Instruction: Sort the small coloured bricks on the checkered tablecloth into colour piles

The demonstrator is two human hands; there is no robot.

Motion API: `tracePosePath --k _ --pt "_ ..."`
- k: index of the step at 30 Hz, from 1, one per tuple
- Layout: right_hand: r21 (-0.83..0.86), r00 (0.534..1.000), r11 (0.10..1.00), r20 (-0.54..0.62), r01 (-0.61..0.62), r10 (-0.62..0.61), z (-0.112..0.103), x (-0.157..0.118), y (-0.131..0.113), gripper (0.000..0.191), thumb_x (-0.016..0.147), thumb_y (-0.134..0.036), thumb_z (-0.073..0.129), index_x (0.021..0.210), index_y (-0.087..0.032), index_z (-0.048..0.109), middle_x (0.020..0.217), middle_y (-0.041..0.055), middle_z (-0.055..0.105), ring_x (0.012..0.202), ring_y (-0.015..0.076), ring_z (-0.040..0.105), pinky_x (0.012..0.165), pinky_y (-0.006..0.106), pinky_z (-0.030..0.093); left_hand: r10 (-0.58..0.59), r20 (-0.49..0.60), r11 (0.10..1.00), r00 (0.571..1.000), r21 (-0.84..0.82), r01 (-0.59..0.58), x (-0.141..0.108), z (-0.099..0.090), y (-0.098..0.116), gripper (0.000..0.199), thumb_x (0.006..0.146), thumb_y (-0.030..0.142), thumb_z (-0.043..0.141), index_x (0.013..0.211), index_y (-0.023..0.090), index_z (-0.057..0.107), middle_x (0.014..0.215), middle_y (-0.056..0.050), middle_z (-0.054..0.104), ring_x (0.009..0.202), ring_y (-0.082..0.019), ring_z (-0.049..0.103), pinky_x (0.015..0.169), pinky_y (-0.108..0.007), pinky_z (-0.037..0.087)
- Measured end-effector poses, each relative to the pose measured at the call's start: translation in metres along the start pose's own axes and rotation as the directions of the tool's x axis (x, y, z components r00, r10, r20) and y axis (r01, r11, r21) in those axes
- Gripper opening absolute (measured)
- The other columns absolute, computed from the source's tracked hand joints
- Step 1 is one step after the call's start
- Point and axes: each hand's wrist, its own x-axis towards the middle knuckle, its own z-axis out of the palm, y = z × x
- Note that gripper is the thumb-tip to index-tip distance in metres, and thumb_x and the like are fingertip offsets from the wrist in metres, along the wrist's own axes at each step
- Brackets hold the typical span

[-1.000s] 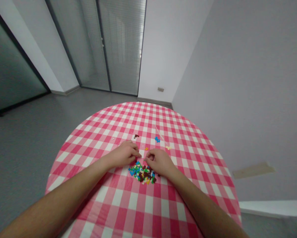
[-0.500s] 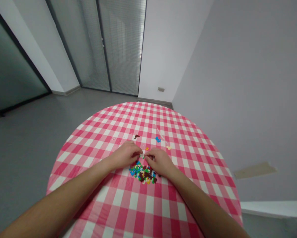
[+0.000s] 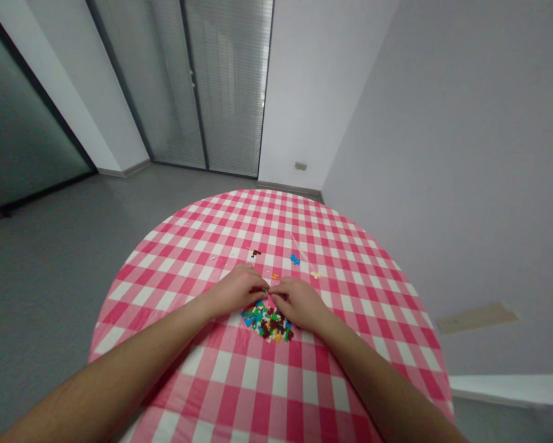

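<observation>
My left hand (image 3: 240, 289) and my right hand (image 3: 300, 301) meet fingertip to fingertip just beyond a pile of small toy bricks (image 3: 269, 325). Both hands are closed in a pinch. A tiny toy brick (image 3: 266, 291), greenish and mostly hidden by the fingers, is between the tips. The pile mixes blue, green, dark brown, white and yellow pieces. Past my hands lie a dark brown group of bricks (image 3: 256, 253), a blue group (image 3: 295, 259), a pale yellow group (image 3: 315, 274) and small orange-yellow bricks (image 3: 275, 276).
A red-and-white checked cloth (image 3: 239, 381) covers the round table. Small whitish bits (image 3: 213, 258) lie left of the brown group. Beyond the table are grey floor (image 3: 119, 215), glass partitions (image 3: 225, 92) and a plain wall (image 3: 465, 184) on the right.
My fingertips have come together, closing the small gap between the hands and covering more of the tiny piece. The pile and the separate groups of bricks look unchanged.
</observation>
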Motion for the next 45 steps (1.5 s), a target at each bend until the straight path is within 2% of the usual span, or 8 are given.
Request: tracePosePath --k 7,11,20,26,32,39,43,45 --pt "0.081 0.980 0.991 -0.154 -0.111 0.123 -0.011 -0.002 0.010 0.024 0.089 -0.018 0.055 0.098 -0.020 0.078 0.095 0.0064 0.076 0.086 0.0195 0.068 0.078 0.030 0.048 -0.030 -0.033 0.999 0.999 -0.044 0.028 0.002 0.005 -0.003 0.016 0.091 0.021 0.063 0.082 0.022 0.076 0.080 -0.002 0.075 0.077 -0.018 0.066 0.081 -0.035 0.043" --pt "0.112 0.973 0.986 -0.181 -0.121 0.140 -0.018 -0.005 0.016 0.025 0.087 -0.018 0.055 0.098 -0.020 0.078 0.096 0.0072 0.077 0.086 0.0208 0.069 0.077 0.031 0.050 -0.055 -0.023 0.998 0.998 0.002 0.055 0.001 0.004 -0.005 0.016 0.090 0.019 0.062 0.082 0.023 0.076 0.080 -0.002 0.076 0.077 -0.018 0.066 0.081 -0.036 0.043" --pt "0.138 0.997 0.990 0.057 0.038 -0.046 -0.026 -0.014 0.022 0.023 0.085 -0.015 0.058 0.087 -0.022 0.079 0.079 0.0032 0.076 0.068 0.0155 0.065 0.064 0.026 0.043 -0.131 -0.047 0.990 0.990 0.052 0.133 -0.005 -0.007 -0.014 0.020 0.088 0.019 0.060 0.080 0.026 0.077 0.082 -0.002 0.076 0.081 -0.022 0.064 0.081 -0.038 0.042" --pt "0.103 0.989 0.988 0.084 0.114 -0.123 -0.016 -0.012 0.018 0.021 0.089 -0.017 0.059 0.090 -0.024 0.078 0.085 0.0038 0.074 0.079 0.0166 0.064 0.069 0.027 0.043 -0.200 -0.054 0.974 0.978 0.094 0.205 -0.007 -0.011 -0.020 0.020 0.086 0.019 0.061 0.080 0.027 0.077 0.085 -0.002 0.077 0.082 -0.024 0.063 0.080 -0.040 0.041" --pt "0.075 0.996 0.995 0.065 0.060 -0.065 -0.010 -0.010 0.016 0.012 0.084 -0.015 0.064 0.085 -0.019 0.075 0.084 0.0042 0.073 0.077 0.0163 0.063 0.067 0.025 0.041 -0.214 -0.057 0.968 0.975 0.120 0.219 -0.007 -0.012 -0.019 0.017 0.085 0.020 0.062 0.081 0.028 0.078 0.087 -0.003 0.078 0.084 -0.026 0.063 0.079 -0.041 0.041" --pt "0.174 1.000 0.984 -0.021 0.022 -0.019 -0.008 -0.008 0.013 0.011 0.080 -0.010 0.064 0.077 -0.018 0.072 0.074 0.0021 0.069 0.067 0.0137 0.059 0.062 0.024 0.040 -0.177 -0.180 0.984 0.968 0.004 0.180 -0.008 -0.013 -0.019 0.014 0.088 0.022 0.062 0.085 0.026 0.076 0.087 -0.003 0.077 0.084 -0.023 0.064 0.082 -0.039 0.045" --pt "0.373 0.986 0.928 -0.152 -0.011 0.073 -0.006 -0.004 0.011 0.009 0.085 -0.018 0.065 0.086 -0.019 0.074 0.080 0.0030 0.071 0.073 0.0152 0.062 0.067 0.025 0.044 -0.060 -0.289 0.990 0.956 -0.138 0.020 -0.008 -0.012 -0.003 0.019 0.090 0.020 0.058 0.102 0.025 0.072 0.097 -0.003 0.076 0.092 -0.021 0.063 0.084 -0.038 0.047" --pt "0.448 0.979 0.894 -0.175 -0.018 0.108 -0.004 -0.002 0.010 0.009 0.086 -0.020 0.065 0.086 -0.019 0.074 0.080 0.0026 0.072 0.072 0.0152 0.062 0.066 0.025 0.044 0.004 -0.274 0.985 0.962 -0.163 -0.051 -0.007 -0.010 0.006 0.017 0.092 0.021 0.058 0.103 0.025 0.071 0.096 -0.003 0.076 0.091 -0.021 0.063 0.085 -0.039 0.046"
